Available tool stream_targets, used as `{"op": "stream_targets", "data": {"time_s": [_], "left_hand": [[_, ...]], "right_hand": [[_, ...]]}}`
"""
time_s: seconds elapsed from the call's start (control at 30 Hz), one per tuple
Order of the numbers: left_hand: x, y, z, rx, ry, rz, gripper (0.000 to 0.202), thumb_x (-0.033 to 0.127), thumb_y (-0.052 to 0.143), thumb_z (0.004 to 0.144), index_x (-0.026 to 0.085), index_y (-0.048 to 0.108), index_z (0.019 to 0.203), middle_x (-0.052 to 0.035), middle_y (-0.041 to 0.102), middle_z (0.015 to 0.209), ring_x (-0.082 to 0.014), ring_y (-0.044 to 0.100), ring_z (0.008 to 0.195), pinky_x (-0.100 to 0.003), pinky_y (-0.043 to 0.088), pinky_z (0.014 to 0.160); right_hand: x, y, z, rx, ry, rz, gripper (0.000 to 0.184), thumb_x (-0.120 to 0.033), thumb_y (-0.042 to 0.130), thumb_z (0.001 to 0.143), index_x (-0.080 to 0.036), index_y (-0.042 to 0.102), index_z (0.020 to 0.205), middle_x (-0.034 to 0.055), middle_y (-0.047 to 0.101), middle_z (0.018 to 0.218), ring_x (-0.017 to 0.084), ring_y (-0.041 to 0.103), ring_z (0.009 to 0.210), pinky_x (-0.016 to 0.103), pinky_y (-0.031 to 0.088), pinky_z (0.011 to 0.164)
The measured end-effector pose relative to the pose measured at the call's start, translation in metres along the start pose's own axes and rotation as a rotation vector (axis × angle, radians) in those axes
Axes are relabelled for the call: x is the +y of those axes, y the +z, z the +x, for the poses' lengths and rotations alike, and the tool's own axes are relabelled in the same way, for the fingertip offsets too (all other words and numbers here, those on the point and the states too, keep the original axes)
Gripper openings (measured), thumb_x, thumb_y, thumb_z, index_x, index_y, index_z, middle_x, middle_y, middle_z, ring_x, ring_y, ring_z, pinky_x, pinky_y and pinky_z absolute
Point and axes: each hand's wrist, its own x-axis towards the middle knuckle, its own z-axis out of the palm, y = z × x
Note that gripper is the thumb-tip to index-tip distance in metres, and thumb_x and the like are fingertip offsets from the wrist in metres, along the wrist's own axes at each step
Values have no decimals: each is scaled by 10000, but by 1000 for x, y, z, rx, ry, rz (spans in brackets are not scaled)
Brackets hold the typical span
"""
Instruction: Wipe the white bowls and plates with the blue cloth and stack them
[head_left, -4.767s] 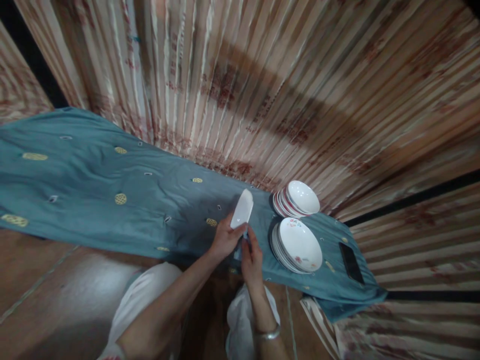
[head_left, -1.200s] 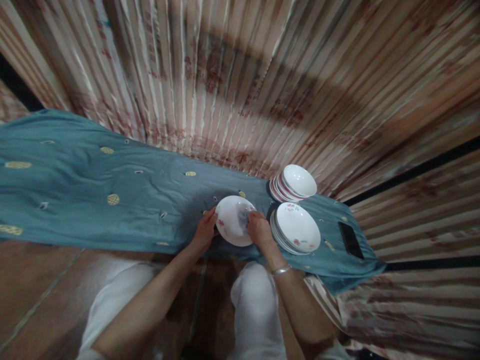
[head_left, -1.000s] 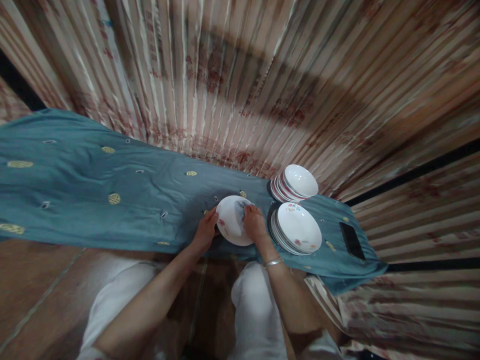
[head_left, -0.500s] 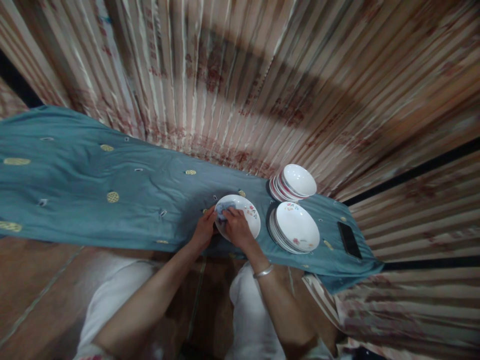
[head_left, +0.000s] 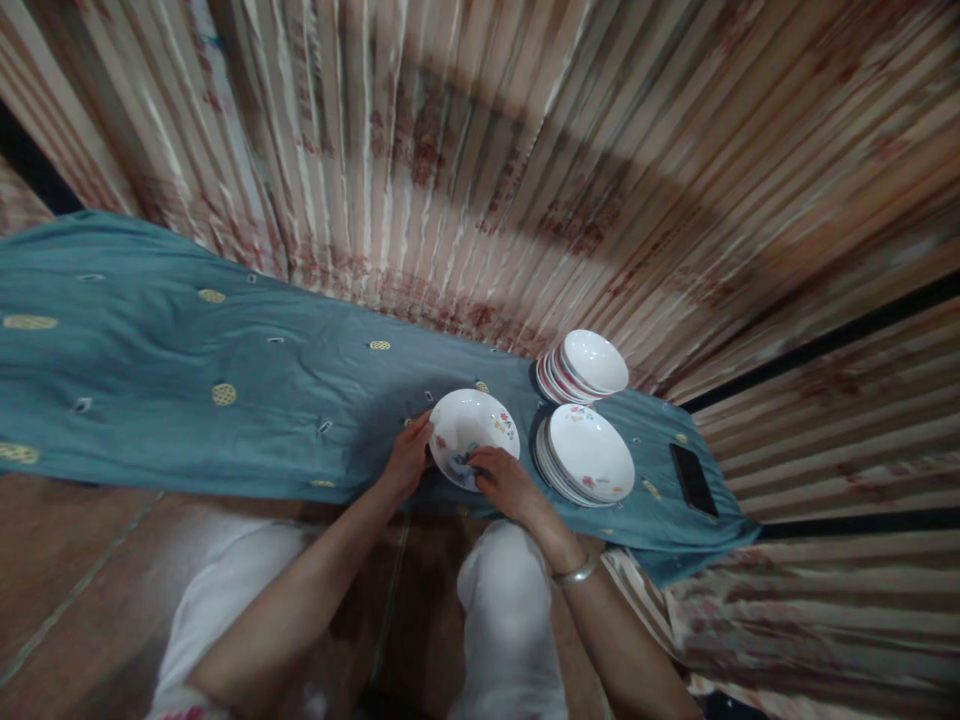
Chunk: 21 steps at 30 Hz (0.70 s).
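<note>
A white plate (head_left: 466,415) with small flowers on it is tilted a little over the front of the cloth-covered table. My left hand (head_left: 409,452) grips its left rim, the thumb on top and the other fingers partly hidden beneath. Inside the plate, at its lower right, my right hand (head_left: 501,480) is closed on a bluish-grey cloth (head_left: 465,462), pressed against the surface. Much of the cloth is hidden under the fingers. Just to the right stands a stack of flowered plates (head_left: 592,455).
Behind the plate stack is a stack of white bowls (head_left: 595,362) with red markings. A dark phone (head_left: 693,479) lies near the right end of the teal tablecloth (head_left: 165,370). A pleated curtain (head_left: 420,150) hangs along the back.
My right hand has moved the cloth from the plate's upper left down to its lower right part. My left hand keeps its hold on the left rim.
</note>
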Motion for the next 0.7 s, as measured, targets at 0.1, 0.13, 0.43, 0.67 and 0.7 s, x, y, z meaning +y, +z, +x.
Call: {"op": "stream_targets", "data": {"time_s": [0.1, 0.13, 0.43, 0.67, 0.7], "left_hand": [[0, 0, 1, 8, -3, 0, 631, 401, 787, 663, 135, 678, 1225, -87, 750, 954, -188, 644, 716, -297, 544, 578], [-1, -1, 1, 13, -6, 1, 630, 398, 787, 665, 135, 678, 1228, -89, 748, 965, -194, 648, 731, -305, 549, 588], [-1, -1, 2, 24, -24, -1, 549, 340, 744, 732, 148, 680, 1242, -92, 747, 992, -199, 666, 759, -324, 570, 627], [-1, 0, 2, 30, -28, 6, 507, 304, 711, 765, 142, 677, 1244, -76, 747, 933, -173, 646, 713, -327, 579, 648], [-1, 0, 2, 32, -24, 3, 502, 300, 711, 767, 142, 677, 1242, -74, 745, 930, -173, 646, 716, -328, 579, 651]], "right_hand": [[1, -10, 0, -71, 58, -121, 294, -65, 562, 812, -174, 737, 1022, 80, 736, 1108, 203, 642, 1073, 328, 441, 1007], [0, -14, 0, -86, 90, -171, 276, -78, 563, 820, -170, 738, 1013, 83, 740, 1083, 206, 646, 1059, 319, 446, 989], [6, -20, 17, 49, 299, -502, 250, -72, 568, 850, -141, 727, 1030, 130, 736, 1090, 247, 635, 1075, 326, 452, 930], [13, -14, 41, 115, 321, -538, 308, -61, 470, 917, -82, 688, 1133, 175, 690, 1175, 251, 598, 1099, 351, 410, 969], [13, -14, 45, 127, 324, -532, 307, -61, 458, 922, -78, 688, 1125, 178, 688, 1164, 254, 593, 1095, 355, 409, 967]]}}
